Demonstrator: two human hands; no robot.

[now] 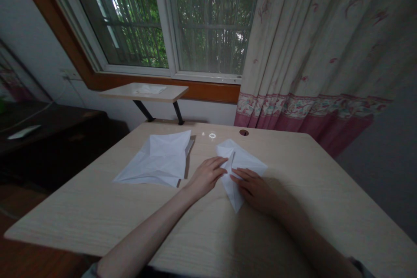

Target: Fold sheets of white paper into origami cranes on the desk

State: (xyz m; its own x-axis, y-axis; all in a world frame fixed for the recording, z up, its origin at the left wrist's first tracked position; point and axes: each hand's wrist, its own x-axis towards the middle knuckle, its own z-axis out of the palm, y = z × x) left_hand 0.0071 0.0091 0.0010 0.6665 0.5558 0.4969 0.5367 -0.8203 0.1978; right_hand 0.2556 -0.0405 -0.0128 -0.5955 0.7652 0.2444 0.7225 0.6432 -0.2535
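Observation:
A folded white paper (pixel 239 163) lies on the light wooden table (pixel 293 191), shaped like a kite with its point toward me. My left hand (pixel 206 177) rests on the table at the paper's left edge, fingers stretched flat, fingertips touching the paper. My right hand (pixel 254 186) lies flat on the lower right part of the paper, fingers extended and pressing it down. A second, larger creased white sheet (pixel 158 160) lies unfolded on the table to the left of my left hand, untouched.
A small round hole (pixel 243 132) sits in the table near its far edge. Beyond it, a small wall shelf (pixel 145 92) hangs under the window (pixel 169 21). A floral curtain (pixel 325 52) hangs at right. A dark cabinet (pixel 48 134) stands at left.

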